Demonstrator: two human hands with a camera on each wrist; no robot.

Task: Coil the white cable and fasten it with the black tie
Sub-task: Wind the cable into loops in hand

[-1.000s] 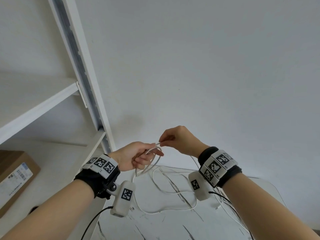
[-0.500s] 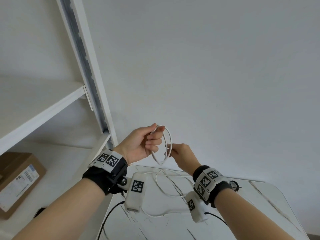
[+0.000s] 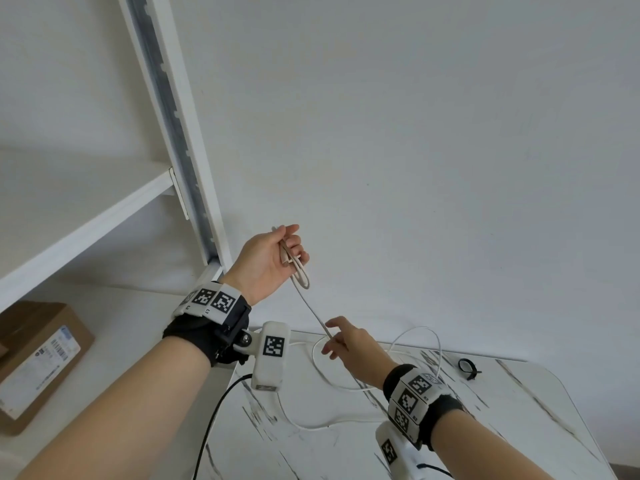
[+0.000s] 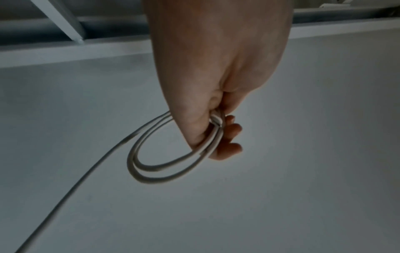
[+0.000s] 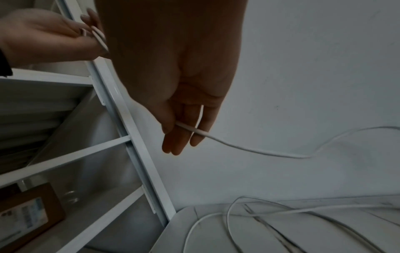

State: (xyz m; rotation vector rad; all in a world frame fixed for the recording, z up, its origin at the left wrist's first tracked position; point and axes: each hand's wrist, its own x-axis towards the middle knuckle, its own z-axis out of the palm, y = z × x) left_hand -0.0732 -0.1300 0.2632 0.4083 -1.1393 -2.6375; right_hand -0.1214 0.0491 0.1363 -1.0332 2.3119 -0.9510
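Observation:
My left hand (image 3: 277,254) is raised in front of the wall and grips a small coil of the white cable (image 3: 300,277); the left wrist view shows two loops (image 4: 173,169) hanging from the curled fingers. A taut strand (image 3: 317,318) runs down to my right hand (image 3: 337,342), lower and to the right, which pinches the cable (image 5: 194,131) between thumb and fingers. The cable's loose length (image 3: 429,344) arcs and trails over the marble table (image 3: 512,410). The black tie (image 3: 467,368) lies as a small ring at the table's far right.
A white shelving unit (image 3: 180,140) stands at the left, its upright close to my left hand. A cardboard box (image 3: 38,358) sits on its lower shelf. A plain wall rises behind the table. A black wrist-camera lead (image 3: 211,420) hangs below my left wrist.
My left hand rose with the coil, whose loop now looks tighter. My right hand dropped and slid down along the cable, so a straight strand now stretches between the two hands.

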